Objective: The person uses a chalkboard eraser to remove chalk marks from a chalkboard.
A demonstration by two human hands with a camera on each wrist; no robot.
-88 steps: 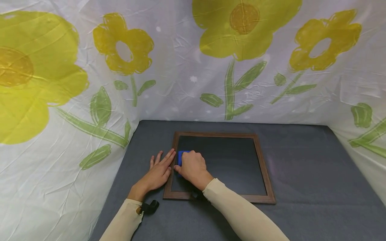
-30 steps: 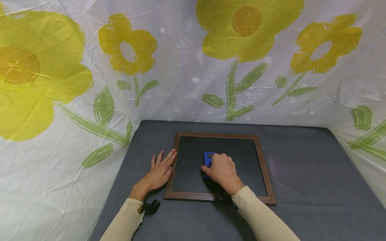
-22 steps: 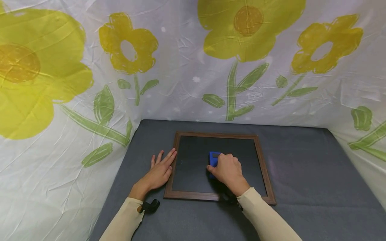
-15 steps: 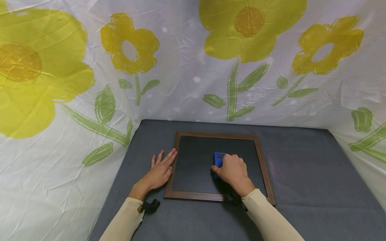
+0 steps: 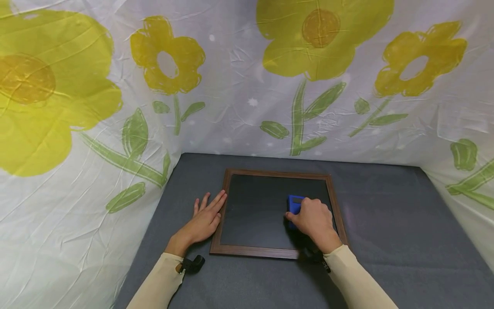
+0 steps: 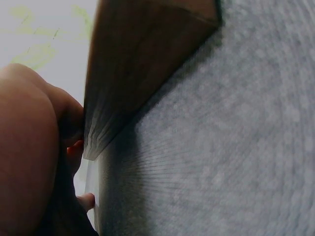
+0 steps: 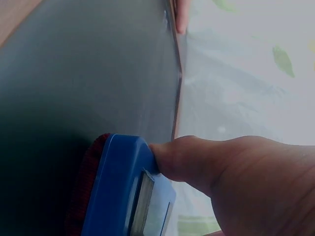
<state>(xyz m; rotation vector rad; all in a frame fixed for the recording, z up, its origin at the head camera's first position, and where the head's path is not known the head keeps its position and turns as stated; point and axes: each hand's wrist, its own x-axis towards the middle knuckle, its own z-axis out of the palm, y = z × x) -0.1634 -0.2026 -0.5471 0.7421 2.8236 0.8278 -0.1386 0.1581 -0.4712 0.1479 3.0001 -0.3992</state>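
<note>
A blackboard [image 5: 254,210] in a brown wooden frame lies flat on the dark grey cloth. On its right half my right hand [image 5: 314,219] grips a blue board eraser [image 5: 294,206]. In the right wrist view the thumb presses the side of the eraser [image 7: 115,182], whose dark red felt faces the black surface. My left hand [image 5: 202,221] rests with straight, spread fingers against the left side of the frame. Seen from the left wrist, the frame's wooden edge [image 6: 133,64] stands beside the hand [image 6: 24,147].
Dark grey cloth [image 5: 405,231] covers the table around the blackboard. A white curtain [image 5: 231,86] printed with yellow flowers hangs behind and along both sides. A black wrist strap [image 5: 193,264] sits at the left cuff.
My right hand has slid the eraser from the blackboard's left edge across to its right half. The left hand has stayed in place at the frame.
</note>
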